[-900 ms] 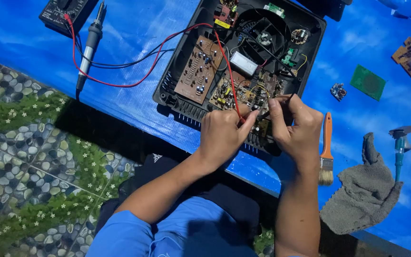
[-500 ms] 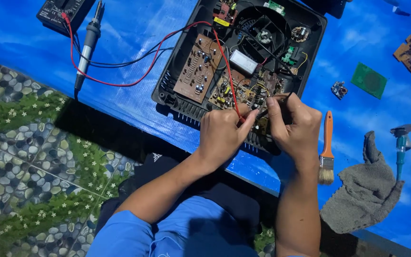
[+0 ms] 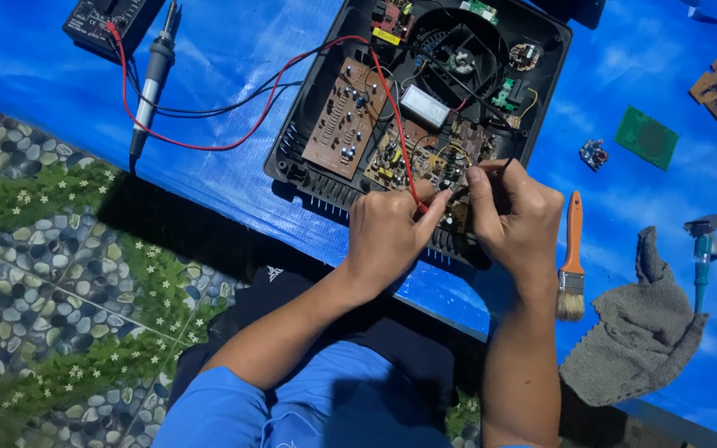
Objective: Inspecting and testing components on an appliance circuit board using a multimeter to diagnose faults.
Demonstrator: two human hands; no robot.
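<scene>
Pinching the red probe (image 3: 415,199) – left hand (image 3: 387,232) – right hand (image 3: 514,217) holding black probe (image 3: 491,176)

A bright blue sheet (image 3: 234,50) covers the tabletop. The opened device has a black casing (image 3: 292,158) holding a brown circuit board (image 3: 343,116) and a white block (image 3: 425,105). A red lead (image 3: 209,148) and a black lead (image 3: 209,108) cross the blue. The soldering iron (image 3: 153,75) is grey and black. The brush (image 3: 572,257) has an orange handle and pale bristles. The small loose board (image 3: 646,138) is green, the cloth (image 3: 641,332) grey. The floor (image 3: 43,274) shows a pebble pattern with green leaves and small white flowers.
</scene>
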